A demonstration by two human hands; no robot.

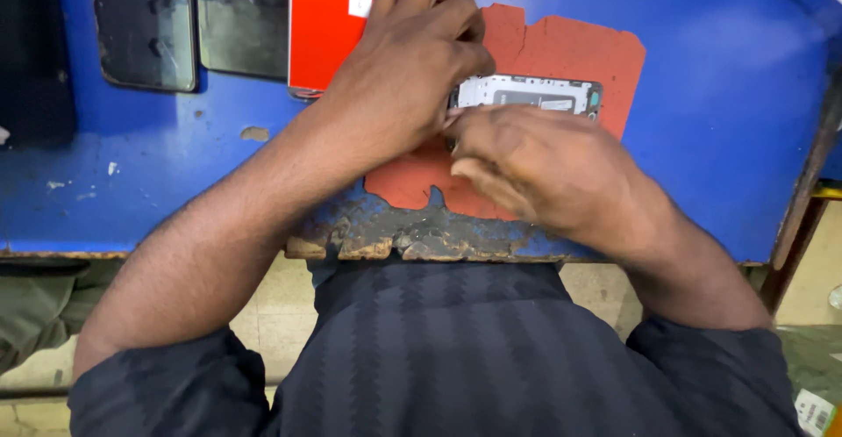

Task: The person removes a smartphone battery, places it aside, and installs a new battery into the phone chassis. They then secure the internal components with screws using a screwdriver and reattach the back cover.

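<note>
Phone frame [526,95] under both hands, mid-way through close handwork on its left end.

Far left on the blue tabletop [719,68] lie two dark glass screen panels [145,20], then a red box [324,25] touching the back of the left hand [408,64]. That hand is clenched, knuckles up, pressing down on the left end of the opened phone frame, which lies flat on an orange-red work mat [561,51] near the chipped front edge of the tabletop. The right hand [535,161] is curled in from the near side, fingertips pinched at the same end of the frame; whether it grips a small tool or part I cannot tell, since the fingers hide it. By my reading the step is working something loose or into place at that corner, and the next move calls for a steady hold by the left hand and fine fingertip control by the right.
</note>
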